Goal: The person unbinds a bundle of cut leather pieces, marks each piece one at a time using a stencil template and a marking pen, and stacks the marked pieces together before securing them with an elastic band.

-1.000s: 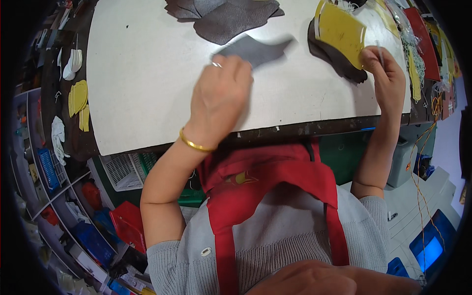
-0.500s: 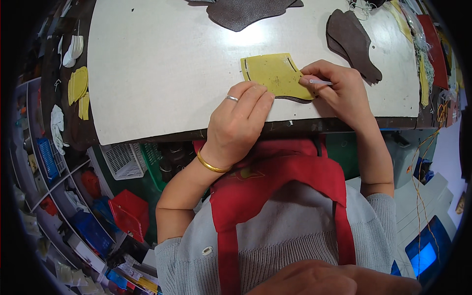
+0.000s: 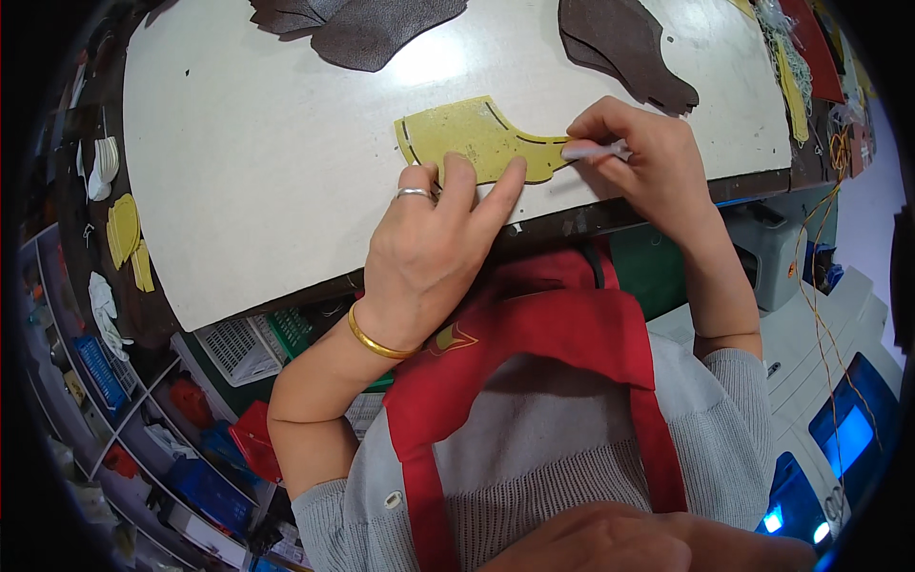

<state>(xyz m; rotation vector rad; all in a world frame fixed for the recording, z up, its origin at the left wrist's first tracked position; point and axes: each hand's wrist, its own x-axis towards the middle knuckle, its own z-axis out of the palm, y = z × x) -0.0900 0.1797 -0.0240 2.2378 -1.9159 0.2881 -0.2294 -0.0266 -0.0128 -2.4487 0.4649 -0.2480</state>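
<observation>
A yellow template (image 3: 467,133) with narrow slots along its edges lies flat on the white tabletop, a thin dark rim showing along its near edge. My left hand (image 3: 429,229) presses on its near left part with the fingers spread. At the template's narrow right end is my right hand (image 3: 648,162), closed in a pinch on a slim whitish pen (image 3: 599,151). The pen's tip is hidden by the fingers. Beyond the hands, dark brown leather pieces lie in two groups, one pile (image 3: 381,33) at the far left and another (image 3: 624,52) at the far right.
Yellow pattern pieces (image 3: 124,234) and a white glove (image 3: 107,310) lie past the table's left side. Shelves with bins (image 3: 210,491) stand at lower left, near a white basket (image 3: 238,351). Orange cords (image 3: 810,305) hang at right, near a grey container (image 3: 770,257).
The template has turned and its narrow right end now shows. My left hand's fingers have spread apart on it. The whole view has shifted, with the table tilted.
</observation>
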